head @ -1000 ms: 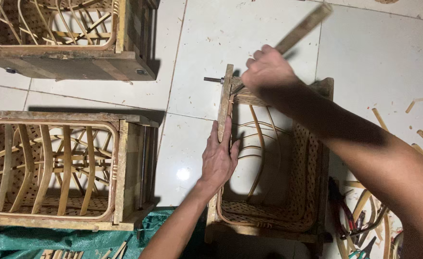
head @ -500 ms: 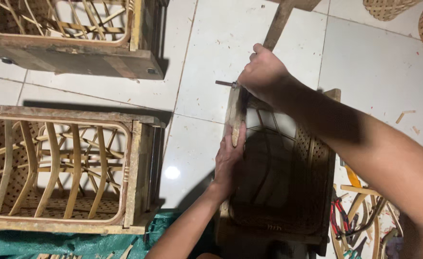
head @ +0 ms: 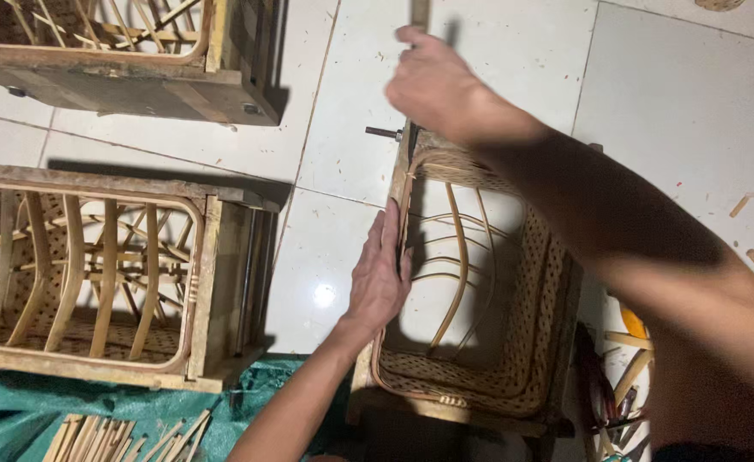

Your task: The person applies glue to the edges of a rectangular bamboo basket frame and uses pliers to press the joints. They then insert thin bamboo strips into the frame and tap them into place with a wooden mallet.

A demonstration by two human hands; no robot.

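A woven rattan basket (head: 538, 342) sits inside a wooden frame mould on the white tiled floor, in front of me. My left hand (head: 379, 278) presses flat against the left rim of that frame. My right hand (head: 433, 84) is raised over the frame's far left corner, gripping a wooden stick (head: 419, 12) that runs up out of view. A metal bolt (head: 380, 133) sticks out of the frame just below that hand.
Two more wooden frames holding rattan baskets stand to the left, one near (head: 103, 274) and one far (head: 129, 51). A green tarp (head: 17, 411) with bamboo strips (head: 120, 436) lies at the bottom left. Loose strips and cords (head: 617, 376) lie to the right.
My right hand has lifted the stick higher above the frame corner. The view has shifted closer, and my left hand has stayed on the left rim.
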